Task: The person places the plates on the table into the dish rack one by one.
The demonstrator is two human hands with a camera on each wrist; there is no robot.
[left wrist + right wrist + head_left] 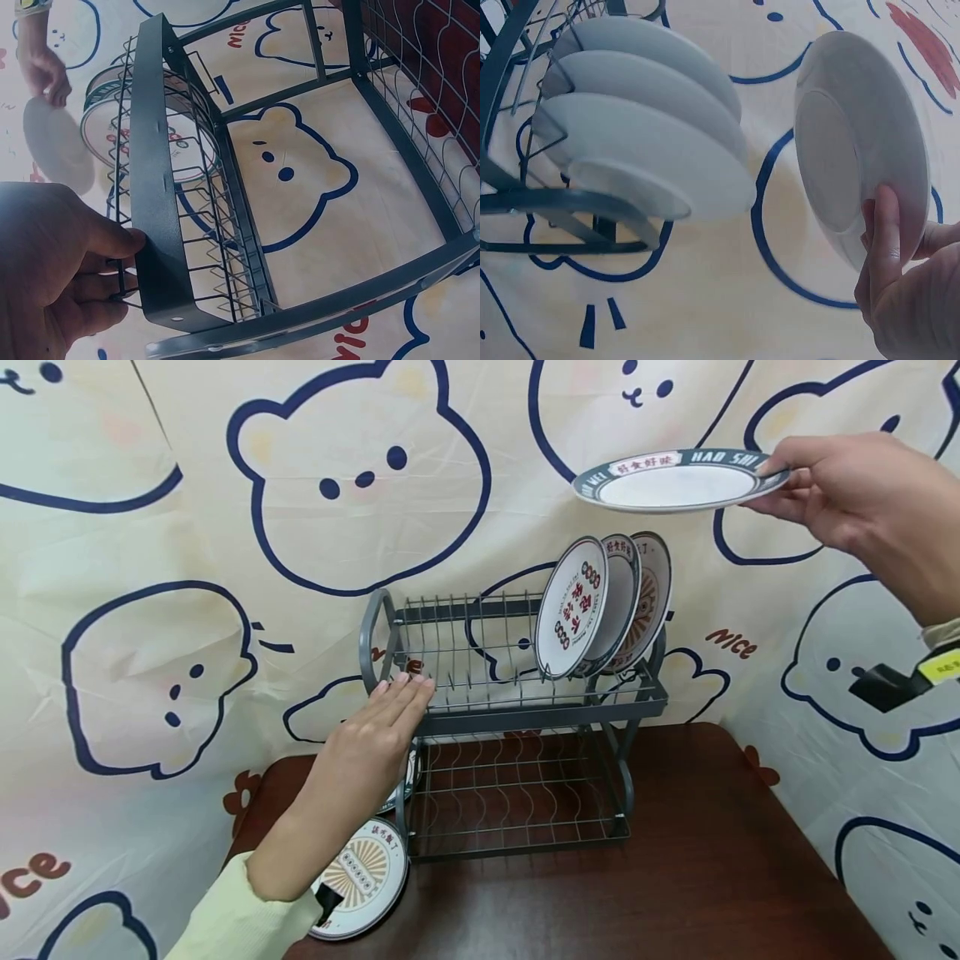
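My right hand (pixel 847 497) pinches a white plate (pixel 675 489) by its rim, thumb on top and fingers underneath. This plate has a dark green patterned border and is held nearly level, above and to the right of a grey two-tier dish rack (pixel 517 718). Three plates (pixel 573 610) stand on edge at the right end of the upper tier, and their white undersides face the right wrist view. At the upper tier's front left corner, my left hand (pixel 363 743) grips the rack; in the left wrist view the thumb (pixel 124 238) lies against the flat front bar.
A plate (pixel 371 877) with a tan ray pattern lies on the dark brown table (pixel 697 860), left of the rack. Another plate (pixel 411 772) is partly hidden behind my left hand. Cloth printed with cartoon bears (pixel 360 418) hangs around the table.
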